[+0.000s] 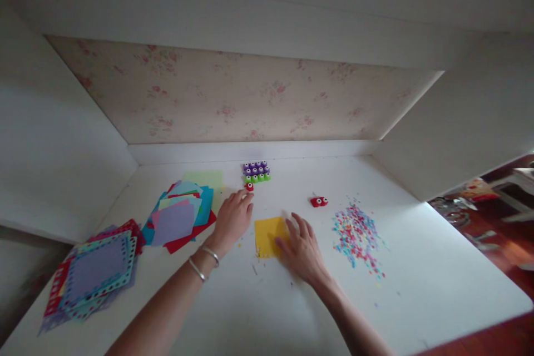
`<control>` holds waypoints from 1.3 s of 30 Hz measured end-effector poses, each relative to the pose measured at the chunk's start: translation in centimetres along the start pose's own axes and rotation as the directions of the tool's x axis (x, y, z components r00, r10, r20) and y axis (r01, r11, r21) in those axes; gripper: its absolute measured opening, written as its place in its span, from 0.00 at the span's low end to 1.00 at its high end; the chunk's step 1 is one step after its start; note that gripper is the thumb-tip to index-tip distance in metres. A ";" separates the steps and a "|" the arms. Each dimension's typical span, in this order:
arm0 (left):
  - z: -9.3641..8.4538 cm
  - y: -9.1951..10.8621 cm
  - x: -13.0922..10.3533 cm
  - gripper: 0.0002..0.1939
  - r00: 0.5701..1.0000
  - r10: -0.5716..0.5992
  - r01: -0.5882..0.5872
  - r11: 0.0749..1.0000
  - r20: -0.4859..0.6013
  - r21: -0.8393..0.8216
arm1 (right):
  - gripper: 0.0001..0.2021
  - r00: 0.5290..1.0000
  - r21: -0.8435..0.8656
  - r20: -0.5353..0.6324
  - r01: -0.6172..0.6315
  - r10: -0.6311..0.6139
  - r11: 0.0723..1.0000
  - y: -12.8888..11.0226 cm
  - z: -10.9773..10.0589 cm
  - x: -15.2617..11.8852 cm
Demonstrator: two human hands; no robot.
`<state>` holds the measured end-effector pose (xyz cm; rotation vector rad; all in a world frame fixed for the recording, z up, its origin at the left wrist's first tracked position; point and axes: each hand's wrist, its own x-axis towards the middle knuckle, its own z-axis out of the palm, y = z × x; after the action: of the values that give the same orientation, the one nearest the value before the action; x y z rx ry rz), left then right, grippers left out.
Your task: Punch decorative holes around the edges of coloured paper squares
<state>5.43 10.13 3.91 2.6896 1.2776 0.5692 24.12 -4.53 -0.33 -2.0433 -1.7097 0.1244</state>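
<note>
One yellow paper (266,236) is by the thumb of the spread right hand (305,253) and looks light, bendy and best held by its edge, while the left hand (233,218) is at one red toy (249,186), pinching or not I can't tell, with four green toys (255,178) and eight purple toys (255,171) just past it.

On the tabletop (225,322), a stack of punched paper sheets (98,267) is lying at the far left. Just behind it and to its right, a pile of loose paper sheets (173,222) is lying. Rows of googly-eyed figures (256,171) are standing at the back, near the middle, before the wallpaper (250,100). In front of them, a paper square (267,232) is lying between the left hand (234,215) and the right hand (304,247). To the right, a googly-eyed pair (319,202) is sitting behind and left of the confetti (359,236)
</note>
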 end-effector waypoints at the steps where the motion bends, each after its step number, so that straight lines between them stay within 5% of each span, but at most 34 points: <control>1: 0.2 -0.3 1.2 0.17 1.000 -0.004 0.004 1.000 0.001 0.018 | 0.26 1.000 -0.021 0.020 -0.005 0.005 1.000 -0.3 0.6 -0.2; 5: 1.1 -0.9 3.8 0.20 0.999 -0.025 0.023 0.997 0.021 0.079 | 0.21 1.000 0.009 0.006 0.002 -0.002 1.000 -0.3 1.4 -0.4; 9: 1.5 -1.1 3.9 0.22 0.996 0.001 -0.009 0.996 0.086 0.090 | 0.16 0.998 0.242 -0.024 -0.050 0.058 0.969 0.5 1.2 -0.7; 14: 0.9 -1.5 2.8 0.18 0.985 0.036 -0.044 0.998 0.169 0.045 | 0.32 0.929 0.632 0.059 -0.318 0.366 0.707 0.7 0.8 -1.2; 17: 0.4 -2.0 1.7 0.11 0.977 0.050 -0.048 0.999 0.207 -0.017 | 0.35 0.923 0.754 0.122 -0.325 0.364 0.571 0.4 0.8 -1.0; 21: -0.3 -2.6 -0.6 0.05 0.978 0.020 0.005 0.993 0.208 -0.115 | 0.23 0.948 0.806 0.160 -0.287 0.276 0.518 -0.1 1.4 -0.7; 26: -0.6 -2.1 -4.5 0.10 0.976 -0.034 0.092 0.960 0.215 -0.264 | 0.26 0.940 0.859 0.234 -0.320 0.249 0.400 -1.0 2.1 -0.8; 32: 0.9 0.2 -8.5 0.11 0.973 -0.119 0.199 0.864 0.198 -0.462 | 0.29 0.925 0.847 0.229 -0.342 0.302 0.408 -1.7 1.6 -1.0; 39: 2.4 0.6 -9.5 0.12 0.971 -0.174 0.236 0.795 0.162 -0.559 | 0.29 0.922 0.838 0.210 -0.341 0.324 0.427 -1.6 2.0 -1.3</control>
<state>1.29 2.58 -0.86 2.0244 1.1208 0.6520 21.67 -4.97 -1.79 -1.4979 -0.8479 0.9464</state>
